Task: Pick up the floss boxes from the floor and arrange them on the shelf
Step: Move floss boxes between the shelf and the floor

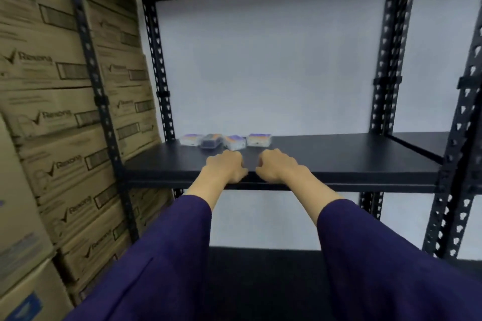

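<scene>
Four floss boxes are ranged in a loose row at the shelf back. Left hand and right hand are held just before them, fingers curled in, nothing gripped.

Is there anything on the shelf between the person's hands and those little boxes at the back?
Nothing visible. Only bare black shelf lies between the left hand, the right hand and the row of floss boxes near the back edge. Both hands are curled and seem to hold nothing.
</scene>
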`<move>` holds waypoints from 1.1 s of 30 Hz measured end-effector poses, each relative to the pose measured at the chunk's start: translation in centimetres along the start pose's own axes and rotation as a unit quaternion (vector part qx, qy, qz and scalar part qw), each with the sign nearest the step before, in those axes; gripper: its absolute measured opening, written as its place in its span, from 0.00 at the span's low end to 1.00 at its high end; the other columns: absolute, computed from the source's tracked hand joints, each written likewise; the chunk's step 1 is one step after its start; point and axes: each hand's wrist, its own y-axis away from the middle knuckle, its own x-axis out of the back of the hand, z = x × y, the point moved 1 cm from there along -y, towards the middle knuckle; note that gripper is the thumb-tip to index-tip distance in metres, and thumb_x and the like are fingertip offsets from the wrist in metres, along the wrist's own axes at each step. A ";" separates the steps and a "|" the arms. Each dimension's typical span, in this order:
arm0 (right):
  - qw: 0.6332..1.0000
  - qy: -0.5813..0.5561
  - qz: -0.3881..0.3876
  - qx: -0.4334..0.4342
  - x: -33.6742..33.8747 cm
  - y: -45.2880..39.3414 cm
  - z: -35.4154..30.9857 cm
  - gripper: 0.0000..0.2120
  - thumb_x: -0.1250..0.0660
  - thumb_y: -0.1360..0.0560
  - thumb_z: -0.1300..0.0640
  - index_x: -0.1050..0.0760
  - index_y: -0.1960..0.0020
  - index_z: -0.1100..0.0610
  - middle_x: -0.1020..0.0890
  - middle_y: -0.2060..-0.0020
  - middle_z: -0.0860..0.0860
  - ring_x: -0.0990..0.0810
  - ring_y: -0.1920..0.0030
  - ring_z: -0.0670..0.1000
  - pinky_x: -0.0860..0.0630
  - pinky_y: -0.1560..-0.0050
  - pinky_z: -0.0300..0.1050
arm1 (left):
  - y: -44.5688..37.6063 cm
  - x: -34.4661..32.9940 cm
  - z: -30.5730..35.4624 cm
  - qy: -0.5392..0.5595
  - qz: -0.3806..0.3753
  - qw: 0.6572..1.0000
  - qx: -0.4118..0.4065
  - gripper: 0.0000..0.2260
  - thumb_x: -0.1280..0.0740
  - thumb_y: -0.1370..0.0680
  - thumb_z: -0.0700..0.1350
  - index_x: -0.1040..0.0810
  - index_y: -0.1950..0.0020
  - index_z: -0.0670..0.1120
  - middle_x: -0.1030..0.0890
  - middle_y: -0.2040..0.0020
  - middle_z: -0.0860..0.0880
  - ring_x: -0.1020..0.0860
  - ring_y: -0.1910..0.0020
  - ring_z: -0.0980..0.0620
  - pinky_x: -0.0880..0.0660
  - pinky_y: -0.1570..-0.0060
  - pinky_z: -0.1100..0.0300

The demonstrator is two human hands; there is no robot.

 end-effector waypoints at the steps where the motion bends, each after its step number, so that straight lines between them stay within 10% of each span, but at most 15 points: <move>1: 1.000 -0.005 0.009 0.004 0.5 -0.8 -0.4 0.05 0.41 0.23 0.55 0.31 0.55 0.56 0.27 0.53 0.54 0.27 0.57 0.56 0.32 0.61 0.47 | -0.6 0.6 -0.3 -0.001 0.010 1.000 -0.002 0.10 0.40 0.21 0.51 0.23 0.51 0.47 0.21 0.47 0.47 0.23 0.52 0.46 0.31 0.55 0.55; 13: 0.998 0.062 0.025 0.016 0.1 -12.9 0.7 0.02 0.42 0.23 0.60 0.31 0.52 0.56 0.28 0.54 0.53 0.26 0.47 0.58 0.32 0.55 0.46 | -12.9 -0.7 -3.6 -0.051 0.050 0.997 0.004 0.12 0.40 0.21 0.48 0.23 0.43 0.44 0.28 0.36 0.46 0.25 0.41 0.46 0.31 0.51 0.53; 33: 0.998 -0.016 0.065 -0.005 -6.0 -24.5 6.7 0.40 0.42 0.22 0.41 0.57 0.23 0.61 0.48 0.24 0.60 0.52 0.24 0.59 0.48 0.25 0.56 | -23.8 -8.3 -6.6 0.069 0.145 0.987 -0.006 0.28 0.40 0.22 0.60 0.36 0.26 0.47 0.34 0.27 0.48 0.38 0.28 0.45 0.38 0.32 0.49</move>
